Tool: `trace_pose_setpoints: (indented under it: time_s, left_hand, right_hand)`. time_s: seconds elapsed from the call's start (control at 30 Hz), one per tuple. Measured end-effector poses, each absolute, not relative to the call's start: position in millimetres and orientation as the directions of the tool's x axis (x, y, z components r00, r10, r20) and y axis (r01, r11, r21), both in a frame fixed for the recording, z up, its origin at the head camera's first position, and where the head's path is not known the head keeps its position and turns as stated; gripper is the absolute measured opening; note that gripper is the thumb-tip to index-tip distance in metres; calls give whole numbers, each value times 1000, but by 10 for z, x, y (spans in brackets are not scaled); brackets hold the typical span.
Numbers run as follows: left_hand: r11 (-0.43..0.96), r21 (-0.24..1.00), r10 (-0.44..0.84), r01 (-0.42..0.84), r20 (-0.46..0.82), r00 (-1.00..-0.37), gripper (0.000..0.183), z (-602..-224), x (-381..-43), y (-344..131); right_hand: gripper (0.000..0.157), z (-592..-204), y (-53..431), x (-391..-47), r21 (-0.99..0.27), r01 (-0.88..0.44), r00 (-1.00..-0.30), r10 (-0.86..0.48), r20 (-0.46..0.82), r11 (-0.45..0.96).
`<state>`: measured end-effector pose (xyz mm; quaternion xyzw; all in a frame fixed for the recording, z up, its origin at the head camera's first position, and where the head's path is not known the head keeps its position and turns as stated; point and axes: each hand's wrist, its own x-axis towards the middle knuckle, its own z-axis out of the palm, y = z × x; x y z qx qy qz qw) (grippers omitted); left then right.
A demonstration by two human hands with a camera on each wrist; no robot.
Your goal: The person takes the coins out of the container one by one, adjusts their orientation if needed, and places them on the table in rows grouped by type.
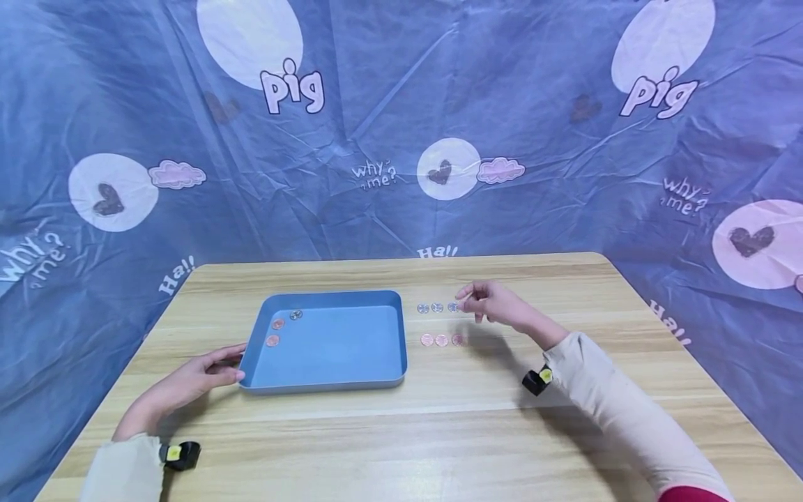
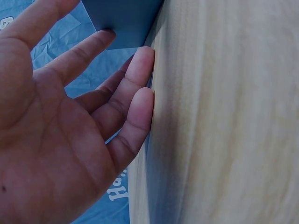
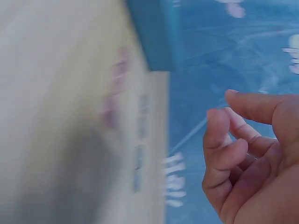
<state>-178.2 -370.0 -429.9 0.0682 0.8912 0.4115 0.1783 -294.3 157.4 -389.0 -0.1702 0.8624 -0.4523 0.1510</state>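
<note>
A blue tray (image 1: 339,348) lies on the table, with two copper coins (image 1: 272,340) and a silver coin (image 1: 296,315) near its left side. My left hand (image 1: 194,380) rests at the tray's left edge, fingers extended, one fingertip (image 2: 110,33) touching the outer wall. To the tray's right is a row of silver coins (image 1: 437,307), with a row of copper coins (image 1: 442,340) nearer me. My right hand (image 1: 495,305) hovers over the right end of the silver row, fingers loosely bent. Between its thumb (image 3: 252,105) and fingers a gap shows, with no coin seen there.
The pale wooden table (image 1: 401,446) extends in front of the tray and to both sides. A blue printed cloth (image 1: 351,139) hangs behind the table's far edge. Each sleeve has a black strap device (image 1: 182,455) at the wrist. The right wrist view is blurred.
</note>
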Motion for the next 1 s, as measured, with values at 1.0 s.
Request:
trace_pose_setpoints:
  time_s: [1.0]
  left_hand:
    - [655, 755, 268, -12, -247, -931, 70, -4323, -1795, -3720]
  right_hand:
    - [34, -3433, -220, -3095, -979, -47, -758, -646, -95, 199]
